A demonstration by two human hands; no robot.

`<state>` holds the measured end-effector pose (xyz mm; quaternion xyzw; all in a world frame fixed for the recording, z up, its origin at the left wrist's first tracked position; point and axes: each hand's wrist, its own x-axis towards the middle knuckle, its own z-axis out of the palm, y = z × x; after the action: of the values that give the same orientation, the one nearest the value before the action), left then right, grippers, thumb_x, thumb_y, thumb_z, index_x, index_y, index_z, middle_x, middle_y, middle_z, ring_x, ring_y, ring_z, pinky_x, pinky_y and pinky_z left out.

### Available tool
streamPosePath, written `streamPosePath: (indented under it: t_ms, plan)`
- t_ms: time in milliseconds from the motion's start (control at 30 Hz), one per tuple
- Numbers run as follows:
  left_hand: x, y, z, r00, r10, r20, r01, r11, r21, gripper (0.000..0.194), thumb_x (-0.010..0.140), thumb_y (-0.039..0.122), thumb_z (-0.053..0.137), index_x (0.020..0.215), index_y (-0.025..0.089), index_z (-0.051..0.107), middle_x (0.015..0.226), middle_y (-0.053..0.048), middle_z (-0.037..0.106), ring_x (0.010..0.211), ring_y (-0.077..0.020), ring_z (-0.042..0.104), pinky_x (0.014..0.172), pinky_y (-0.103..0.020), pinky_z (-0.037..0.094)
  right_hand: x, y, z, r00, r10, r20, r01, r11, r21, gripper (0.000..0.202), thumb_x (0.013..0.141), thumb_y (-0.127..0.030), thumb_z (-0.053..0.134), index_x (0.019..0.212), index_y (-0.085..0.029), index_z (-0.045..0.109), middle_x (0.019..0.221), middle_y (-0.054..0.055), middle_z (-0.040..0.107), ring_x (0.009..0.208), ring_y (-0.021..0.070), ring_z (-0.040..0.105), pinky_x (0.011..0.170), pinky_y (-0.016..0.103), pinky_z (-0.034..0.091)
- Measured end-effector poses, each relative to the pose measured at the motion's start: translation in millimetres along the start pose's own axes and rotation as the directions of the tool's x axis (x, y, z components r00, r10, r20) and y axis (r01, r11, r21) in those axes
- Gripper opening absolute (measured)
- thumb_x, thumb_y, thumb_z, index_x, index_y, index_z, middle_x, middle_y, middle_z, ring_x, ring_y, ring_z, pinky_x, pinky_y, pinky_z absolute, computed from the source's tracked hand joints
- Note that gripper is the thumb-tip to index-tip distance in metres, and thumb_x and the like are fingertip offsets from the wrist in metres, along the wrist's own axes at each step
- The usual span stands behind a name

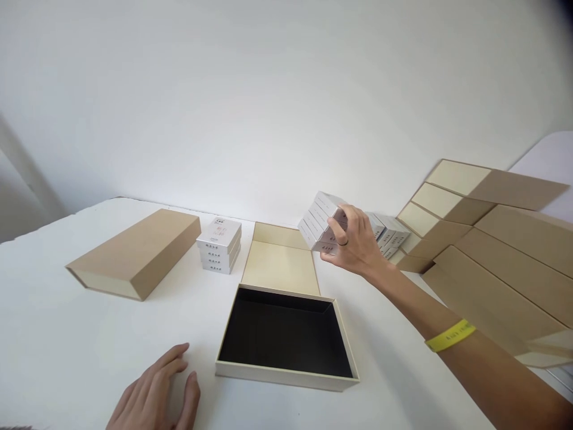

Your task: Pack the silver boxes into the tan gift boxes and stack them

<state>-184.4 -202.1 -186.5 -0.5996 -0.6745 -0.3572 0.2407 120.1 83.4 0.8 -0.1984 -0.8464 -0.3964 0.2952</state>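
My right hand is closed around a tilted stack of small white boxes, held above the table behind the right side of an open box. That open box has a cream rim and a black inside with nothing in it; its cream lid lies folded back toward the wall. My left hand rests on the table left of the open box, fingers loosely stretched and holding nothing. Left of the lid stands another stack of small white boxes, with dark print on their sides.
A closed brown box lies at the left. More small white boxes stand behind my right hand, partly hidden by it. Several brown boxes with cream sides are piled at the right, beside my forearm. A white wall borders the table's back.
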Motion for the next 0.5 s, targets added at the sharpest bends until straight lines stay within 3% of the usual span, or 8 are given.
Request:
streamPosePath:
  t_ms: [167, 267, 333, 400, 500]
  plan:
    - [0.8, 3.4, -3.2, 0.999, -0.034, 0.020, 0.034, 0.999, -0.020, 0.012, 0.094, 0.031, 0.056, 0.102, 0.021, 0.058, 0.113, -0.007, 0.073, 0.094, -0.0216, 0.071, 0.086, -0.034, 0.050, 26.8, -18.8, -17.4, 0.997, -0.045, -0.058, 0.047, 0.998, 0.035, 0.084, 0.071, -0.033, 0.073, 0.135, -0.026, 0.019, 0.142, 0.020, 0.023, 0.126, 0.0399, 0.038, 0.096, 0.063, 0.044]
    - [5.3, 6.5, -14.0, 0.979, -0.138, 0.149, 0.156, 0.981, -0.115, 0.016, 0.093, 0.034, 0.057, 0.105, 0.023, 0.057, 0.121, -0.007, 0.071, 0.103, -0.0244, 0.071, 0.086, -0.037, 0.055, 47.8, -38.5, -29.5, 0.994, -0.064, -0.086, 0.070, 0.995, 0.070, 0.082, 0.072, -0.033, 0.071, 0.135, -0.026, 0.018, 0.142, 0.020, 0.023, 0.125, 0.0405, 0.038, 0.097, 0.063, 0.044]
    - [12.8, 13.6, -25.3, 0.920, -0.208, 0.333, 0.299, 0.920, -0.253, 0.022, 0.096, 0.037, 0.052, 0.113, 0.024, 0.056, 0.132, -0.009, 0.066, 0.116, -0.0261, 0.067, 0.090, -0.039, 0.058, 62.3, -56.7, -37.0, 0.991, -0.084, -0.101, 0.094, 0.990, 0.105, 0.081, 0.074, -0.032, 0.070, 0.135, -0.028, 0.017, 0.144, 0.020, 0.021, 0.127, 0.0402, 0.037, 0.098, 0.064, 0.044]
    - [22.7, 27.5, -35.1, 0.829, -0.198, 0.522, 0.441, 0.806, -0.395, 0.033, 0.096, 0.039, 0.051, 0.127, 0.024, 0.052, 0.144, -0.011, 0.057, 0.131, -0.0277, 0.058, 0.101, -0.044, 0.055, 75.4, -78.4, -42.7, 0.988, -0.102, -0.118, 0.120, 0.981, 0.155, 0.080, 0.075, -0.031, 0.069, 0.134, -0.030, 0.016, 0.145, 0.018, 0.020, 0.129, 0.0398, 0.035, 0.098, 0.065, 0.044]
    - [36.3, 57.1, -37.6, 0.734, -0.143, 0.664, 0.585, 0.629, -0.512, 0.071, 0.088, 0.037, 0.063, 0.149, 0.022, 0.031, 0.157, -0.015, 0.041, 0.145, -0.0314, 0.042, 0.116, -0.052, 0.041, 89.7, -114.3, -46.8, 0.982, -0.135, -0.131, 0.163, 0.958, 0.234, 0.079, 0.074, -0.026, 0.069, 0.134, -0.028, 0.017, 0.146, 0.019, 0.018, 0.131, 0.0398, 0.034, 0.102, 0.065, 0.043]
